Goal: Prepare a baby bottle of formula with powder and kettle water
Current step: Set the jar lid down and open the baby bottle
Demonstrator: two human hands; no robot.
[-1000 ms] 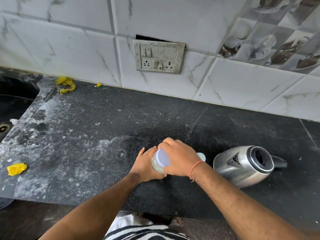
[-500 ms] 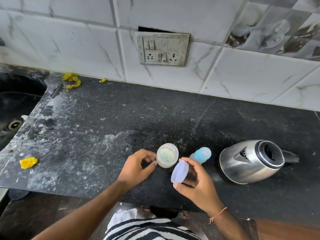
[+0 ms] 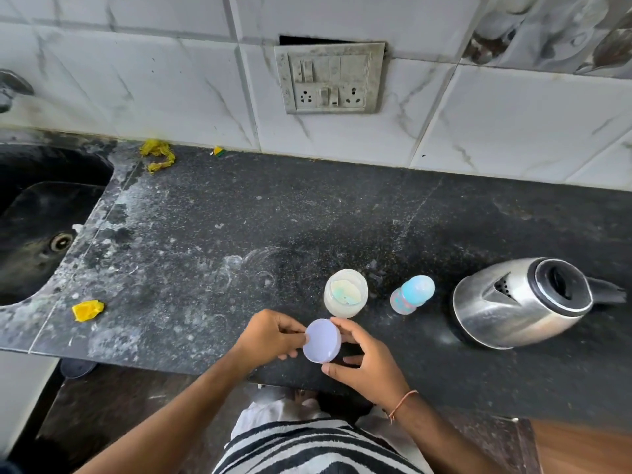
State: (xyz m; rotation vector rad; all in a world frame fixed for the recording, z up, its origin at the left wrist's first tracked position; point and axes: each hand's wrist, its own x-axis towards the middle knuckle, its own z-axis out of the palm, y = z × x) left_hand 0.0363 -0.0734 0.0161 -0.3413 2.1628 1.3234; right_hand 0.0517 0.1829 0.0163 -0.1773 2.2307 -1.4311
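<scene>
A clear powder jar (image 3: 345,293) stands uncapped on the black counter (image 3: 239,234), with pale powder and a scoop inside. Its lilac lid (image 3: 322,341) is off and held near the counter's front edge between my left hand (image 3: 270,335) and my right hand (image 3: 366,362), fingers of both on its rim. To the right of the jar stands a small baby bottle (image 3: 412,295) with a blue cap. Further right sits a steel kettle (image 3: 519,302) with a black top and handle.
A dark sink (image 3: 41,234) with a drain lies at the left, a tap above it. Yellow scraps (image 3: 87,310) lie on the counter at the left and by the wall. A socket plate (image 3: 330,78) is on the tiled wall.
My right hand took the lid off the jar and drew it toward me. My left hand let go of the jar and came to the lid. The bottle came into view.
</scene>
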